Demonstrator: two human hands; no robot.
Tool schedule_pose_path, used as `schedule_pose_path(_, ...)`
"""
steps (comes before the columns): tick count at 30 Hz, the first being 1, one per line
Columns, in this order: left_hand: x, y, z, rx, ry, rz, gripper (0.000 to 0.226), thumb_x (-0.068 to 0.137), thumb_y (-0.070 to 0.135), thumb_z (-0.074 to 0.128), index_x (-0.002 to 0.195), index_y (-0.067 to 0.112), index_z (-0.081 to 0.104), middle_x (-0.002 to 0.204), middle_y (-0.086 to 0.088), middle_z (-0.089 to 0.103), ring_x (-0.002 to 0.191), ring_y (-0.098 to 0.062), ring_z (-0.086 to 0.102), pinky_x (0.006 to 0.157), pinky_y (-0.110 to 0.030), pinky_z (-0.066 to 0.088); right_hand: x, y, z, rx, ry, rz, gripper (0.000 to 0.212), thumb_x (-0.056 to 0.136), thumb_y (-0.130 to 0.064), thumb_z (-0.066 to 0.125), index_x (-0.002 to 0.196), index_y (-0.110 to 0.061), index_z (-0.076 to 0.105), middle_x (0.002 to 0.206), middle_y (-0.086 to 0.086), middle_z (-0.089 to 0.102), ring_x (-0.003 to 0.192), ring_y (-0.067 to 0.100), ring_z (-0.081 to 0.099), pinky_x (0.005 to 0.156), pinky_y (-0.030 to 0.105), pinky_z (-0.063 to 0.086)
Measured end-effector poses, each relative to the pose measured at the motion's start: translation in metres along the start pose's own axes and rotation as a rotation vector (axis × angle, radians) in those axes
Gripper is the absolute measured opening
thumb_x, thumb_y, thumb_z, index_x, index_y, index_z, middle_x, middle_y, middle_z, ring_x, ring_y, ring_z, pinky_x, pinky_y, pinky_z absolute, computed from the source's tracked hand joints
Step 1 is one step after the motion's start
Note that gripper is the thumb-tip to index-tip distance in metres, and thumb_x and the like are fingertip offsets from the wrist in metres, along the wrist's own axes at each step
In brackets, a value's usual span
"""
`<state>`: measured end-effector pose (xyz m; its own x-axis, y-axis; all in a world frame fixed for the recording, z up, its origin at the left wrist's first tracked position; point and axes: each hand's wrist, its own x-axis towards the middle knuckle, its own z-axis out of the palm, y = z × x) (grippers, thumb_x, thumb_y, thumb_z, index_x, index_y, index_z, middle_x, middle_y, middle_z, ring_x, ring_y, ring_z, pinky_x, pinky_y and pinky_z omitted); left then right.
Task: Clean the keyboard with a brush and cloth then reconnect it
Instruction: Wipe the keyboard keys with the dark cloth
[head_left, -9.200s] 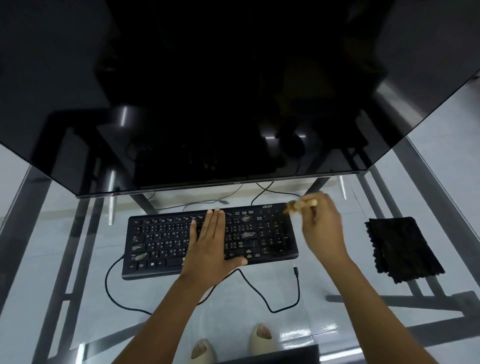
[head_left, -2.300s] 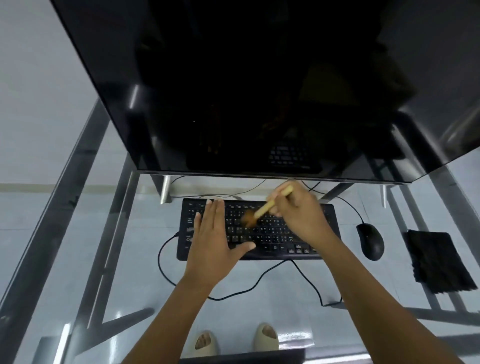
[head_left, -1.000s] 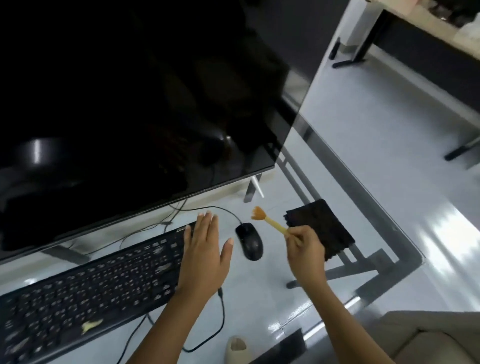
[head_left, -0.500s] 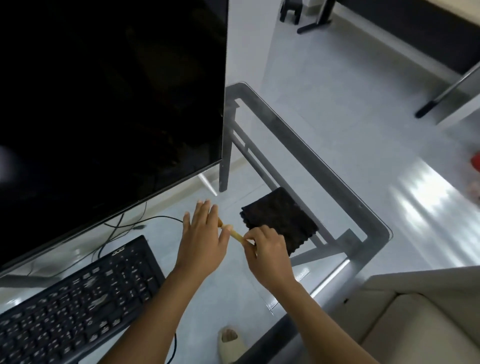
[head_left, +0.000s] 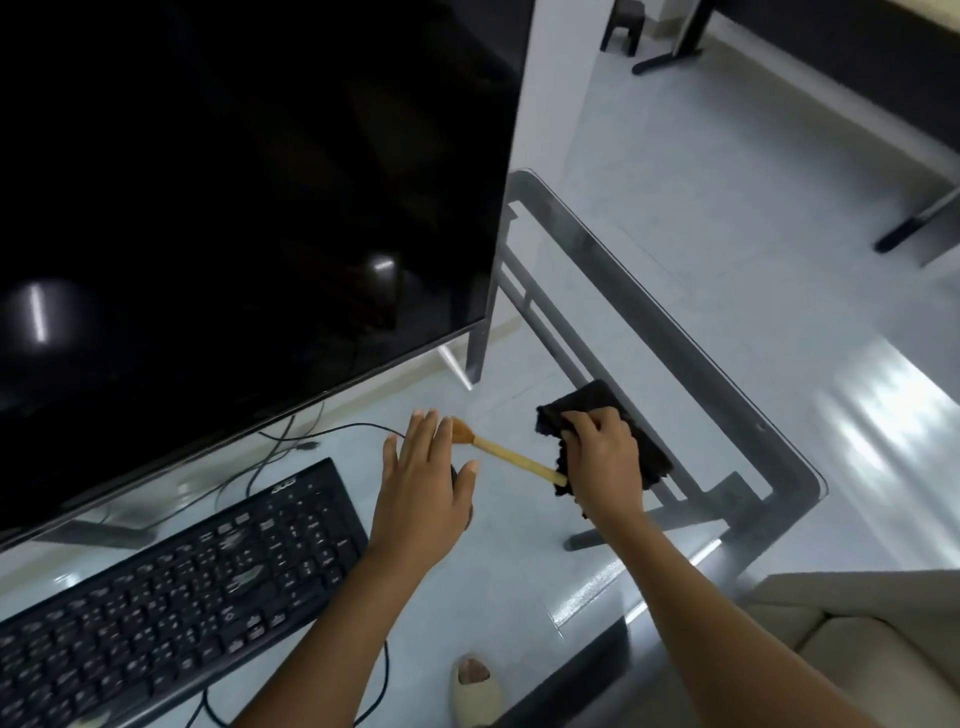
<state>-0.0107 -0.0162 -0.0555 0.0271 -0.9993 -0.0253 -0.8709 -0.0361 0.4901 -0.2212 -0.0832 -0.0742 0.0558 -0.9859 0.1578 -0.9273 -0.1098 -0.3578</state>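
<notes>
Evidently the cloth stage is starting: right hand (head_left: 602, 457) clamped on the black cloth (head_left: 644, 447) at the glass table's (head_left: 769, 415) corner, brush (head_left: 511, 457) lying alongside; left hand (head_left: 423, 483) spread flat, empty. Keyboard (head_left: 182, 597) unwiped (debris visible), reconnection outstanding.

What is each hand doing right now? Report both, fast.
Left hand: open, fingers spread, holding nothing, above the glass desk.
Right hand: closed on the black cloth; the brush lies beside it.
</notes>
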Motion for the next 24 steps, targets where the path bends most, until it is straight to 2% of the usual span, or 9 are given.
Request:
schedule_pose_path(2, -0.008, -0.007, -0.01, 0.022, 0.039, -0.011, 0.065, 0.098, 0.05, 0.023, 0.148, 0.009, 0.029, 0.158, -0.006, 0.023, 0.148, -0.018, 0.009, 0.12, -0.041, 0.003, -0.001, -0.004, -0.009, 0.13, -0.017, 0.068, 0.022, 0.094, -0.008, 0.057, 0.113, -0.004, 0.066, 0.1, 0.012, 0.056, 0.071, 0.025, 0.059, 0.056, 0.037, 0.056)
schedule_pose_path(4, -0.021, -0.023, -0.026, 0.032, 0.074, -0.048, 0.071, 0.094, 0.053, 0.016, 0.148, 0.008, 0.029, 0.158, -0.006, 0.024, 0.148, -0.018, 0.01, 0.12, -0.042, 0.005, -0.007, -0.021, -0.016, 0.218, 0.0, 0.084, 0.025, 0.096, -0.012, 0.053, 0.119, -0.008, 0.063, 0.105, 0.008, 0.051, 0.07, 0.019, 0.057, 0.05, 0.023, 0.053)
schedule_pose_path(6, -0.033, -0.039, -0.039, 0.063, 0.082, -0.096, 0.073, 0.093, 0.053, 0.014, 0.148, 0.008, 0.029, 0.157, -0.007, 0.024, 0.148, -0.019, 0.012, 0.12, -0.043, 0.007, -0.014, -0.044, -0.022, 0.256, 0.022, 0.003, 0.027, 0.097, -0.015, 0.053, 0.122, -0.013, 0.063, 0.104, 0.004, 0.049, 0.067, 0.012, 0.053, 0.049, 0.01, 0.044)
schedule_pose_path(8, -0.056, -0.062, -0.06, 0.103, 0.099, -0.15, 0.074, 0.092, 0.054, 0.012, 0.148, 0.009, 0.03, 0.157, -0.007, 0.025, 0.147, -0.02, 0.013, 0.12, -0.044, 0.008, -0.029, -0.086, -0.024, 0.326, -0.009, -0.132, 0.03, 0.096, -0.017, 0.055, 0.124, -0.023, 0.063, 0.099, -0.001, 0.048, 0.07, 0.007, 0.052, 0.055, 0.007, 0.044)
schedule_pose_path(10, -0.084, -0.086, -0.082, 0.121, 0.122, -0.198, 0.073, 0.092, 0.054, 0.012, 0.149, 0.01, 0.028, 0.158, -0.005, 0.024, 0.148, -0.019, 0.011, 0.12, -0.044, 0.008, -0.048, -0.134, -0.022, 0.394, -0.049, -0.257, 0.033, 0.094, -0.015, 0.058, 0.124, -0.026, 0.063, 0.097, -0.002, 0.048, 0.073, 0.009, 0.053, 0.062, 0.01, 0.045)
schedule_pose_path(13, -0.116, -0.115, -0.102, 0.129, 0.138, -0.253, 0.071, 0.094, 0.054, 0.015, 0.148, 0.01, 0.03, 0.157, -0.006, 0.025, 0.148, -0.02, 0.012, 0.12, -0.045, 0.008, -0.071, -0.191, -0.015, 0.446, -0.077, -0.396, 0.035, 0.091, -0.008, 0.061, 0.125, -0.018, 0.064, 0.096, 0.0, 0.05, 0.074, 0.009, 0.053, 0.069, 0.014, 0.046)
schedule_pose_path(16, -0.158, -0.149, -0.121, 0.168, 0.164, -0.326, 0.069, 0.094, 0.052, 0.02, 0.144, 0.007, 0.037, 0.153, -0.011, 0.033, 0.145, -0.024, 0.02, 0.118, -0.049, 0.015, -0.101, -0.246, -0.005, 0.491, -0.143, -0.52, 0.036, 0.092, -0.013, 0.056, 0.127, -0.016, 0.063, 0.097, 0.002, 0.052, 0.083, 0.007, 0.052, 0.08, 0.014, 0.044)
schedule_pose_path(20, -0.215, -0.196, -0.138, 0.195, 0.173, -0.416, 0.072, 0.091, 0.054, 0.026, 0.141, 0.004, 0.04, 0.147, -0.013, 0.041, 0.143, -0.028, 0.027, 0.115, -0.053, 0.022, -0.144, -0.308, 0.012, 0.497, -0.33, -0.605, 0.034, 0.094, -0.017, 0.05, 0.125, -0.02, 0.063, 0.105, 0.011, 0.057, 0.09, 0.021, 0.056, 0.079, 0.021, 0.045)
schedule_pose_path(24, -0.259, -0.235, -0.145, 0.155, 0.177, -0.468, 0.086, 0.085, 0.066, 0.03, 0.144, 0.004, 0.034, 0.152, -0.013, 0.034, 0.146, -0.027, 0.019, 0.117, -0.051, 0.016, -0.177, -0.347, 0.036, 0.419, -0.429, -0.683, 0.035, 0.093, -0.015, 0.05, 0.125, -0.02, 0.063, 0.105, 0.016, 0.057, 0.09, 0.026, 0.056, 0.078, 0.032, 0.048)
